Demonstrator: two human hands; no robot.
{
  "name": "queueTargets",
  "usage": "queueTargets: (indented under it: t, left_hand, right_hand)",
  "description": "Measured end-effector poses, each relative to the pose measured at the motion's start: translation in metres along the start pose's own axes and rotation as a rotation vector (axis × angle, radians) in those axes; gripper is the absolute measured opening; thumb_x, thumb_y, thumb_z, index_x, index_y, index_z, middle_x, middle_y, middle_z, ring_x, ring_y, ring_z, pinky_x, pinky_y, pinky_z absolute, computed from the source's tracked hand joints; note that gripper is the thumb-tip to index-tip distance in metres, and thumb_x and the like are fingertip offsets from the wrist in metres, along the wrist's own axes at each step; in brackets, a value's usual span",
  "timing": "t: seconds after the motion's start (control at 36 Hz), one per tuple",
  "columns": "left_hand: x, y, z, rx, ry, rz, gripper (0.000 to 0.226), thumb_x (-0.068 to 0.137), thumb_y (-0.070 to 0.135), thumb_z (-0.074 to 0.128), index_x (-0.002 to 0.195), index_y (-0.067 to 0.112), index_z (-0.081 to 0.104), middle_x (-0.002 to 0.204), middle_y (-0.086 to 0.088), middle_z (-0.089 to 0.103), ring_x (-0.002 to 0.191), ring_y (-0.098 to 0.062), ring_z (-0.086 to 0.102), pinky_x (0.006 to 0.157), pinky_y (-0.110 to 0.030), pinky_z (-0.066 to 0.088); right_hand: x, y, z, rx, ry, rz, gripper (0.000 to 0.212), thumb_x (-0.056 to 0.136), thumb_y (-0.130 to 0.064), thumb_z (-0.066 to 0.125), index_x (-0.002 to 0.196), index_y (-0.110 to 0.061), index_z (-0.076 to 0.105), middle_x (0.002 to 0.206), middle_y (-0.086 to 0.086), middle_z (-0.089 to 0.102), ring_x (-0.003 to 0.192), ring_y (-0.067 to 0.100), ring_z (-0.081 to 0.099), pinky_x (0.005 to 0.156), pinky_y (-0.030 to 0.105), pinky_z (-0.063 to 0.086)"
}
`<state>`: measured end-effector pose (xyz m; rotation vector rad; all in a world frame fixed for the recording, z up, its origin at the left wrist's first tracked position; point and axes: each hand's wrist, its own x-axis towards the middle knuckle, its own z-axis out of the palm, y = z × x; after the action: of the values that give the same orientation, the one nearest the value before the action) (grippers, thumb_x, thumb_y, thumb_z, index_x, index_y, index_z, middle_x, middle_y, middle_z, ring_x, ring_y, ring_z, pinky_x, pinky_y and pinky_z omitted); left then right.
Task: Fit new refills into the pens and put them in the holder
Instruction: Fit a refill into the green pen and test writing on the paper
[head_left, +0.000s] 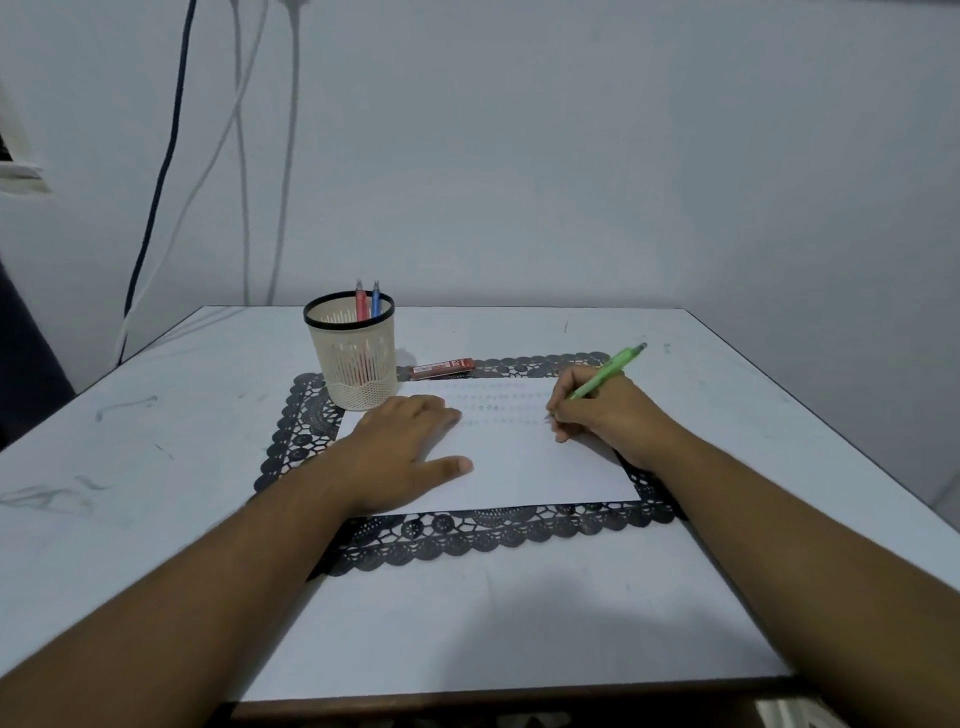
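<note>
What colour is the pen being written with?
Green pen, in the right hand; head view.

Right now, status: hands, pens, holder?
Left hand flat on paper. Right hand grips green pen, tip down. Red, blue pens in holder. Nothing blocking holder.

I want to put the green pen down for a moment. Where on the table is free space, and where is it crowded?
Bare table lies right of the black lace mat, another strip between mat and near edge. Crowded: the paper under both hands, left hand flat, right hand gripping the green pen; also the holder and red refill case behind.
</note>
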<state>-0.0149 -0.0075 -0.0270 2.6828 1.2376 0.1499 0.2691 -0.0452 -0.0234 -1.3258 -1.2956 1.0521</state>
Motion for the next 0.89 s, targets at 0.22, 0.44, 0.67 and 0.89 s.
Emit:
queueTargets:
  t: [0.22, 0.44, 0.67, 0.89]
  left_hand:
    - [0.0061, -0.0042, 0.0036, 0.031, -0.027, -0.007, 0.077, 0.097, 0.071, 0.036, 0.162, 0.033, 0.020, 0.169, 0.006, 0.014, 0.155, -0.017, 0.007, 0.126, -0.041, 0.011]
    - [0.0074, -0.0055, 0.0056, 0.042, -0.031, -0.001, 0.077, 0.097, 0.071, 0.036, 0.162, 0.033, 0.022, 0.169, 0.005, 0.016, 0.155, -0.019, 0.009, 0.127, -0.043, 0.012]
    - [0.0059, -0.0046, 0.0044, 0.016, -0.025, -0.010, 0.076, 0.097, 0.070, 0.038, 0.161, 0.033, 0.024, 0.169, 0.005, 0.016, 0.155, -0.018, 0.008, 0.127, -0.043, 0.011]
    - [0.0060, -0.0058, 0.0057, -0.006, -0.018, -0.013, 0.076, 0.096, 0.072, 0.039, 0.160, 0.035, 0.025, 0.169, 0.007, 0.017, 0.155, -0.018, 0.008, 0.127, -0.042, 0.011]
  right_hand:
    - [0.0027, -0.0008, 0.0031, -0.036, 0.044, -0.037, 0.019, 0.088, 0.016, 0.060, 0.079, -0.001, 0.060, 0.073, 0.021, 0.060, 0.067, 0.029, 0.059, 0.055, 0.031, 0.048]
    - [0.0072, 0.0039, 0.0024, -0.038, 0.058, -0.035, 0.024, 0.087, 0.017, 0.061, 0.075, -0.003, 0.059, 0.071, 0.020, 0.058, 0.063, 0.026, 0.058, 0.053, 0.033, 0.043]
    - [0.0083, 0.0034, 0.0033, -0.105, 0.081, -0.051, 0.019, 0.089, 0.011, 0.063, 0.078, -0.005, 0.060, 0.071, 0.019, 0.064, 0.063, 0.024, 0.061, 0.054, 0.032, 0.046]
    - [0.0090, 0.0064, 0.0018, -0.085, 0.067, -0.037, 0.026, 0.089, 0.009, 0.065, 0.071, -0.008, 0.058, 0.064, 0.015, 0.063, 0.054, 0.021, 0.057, 0.068, 0.044, 0.048]
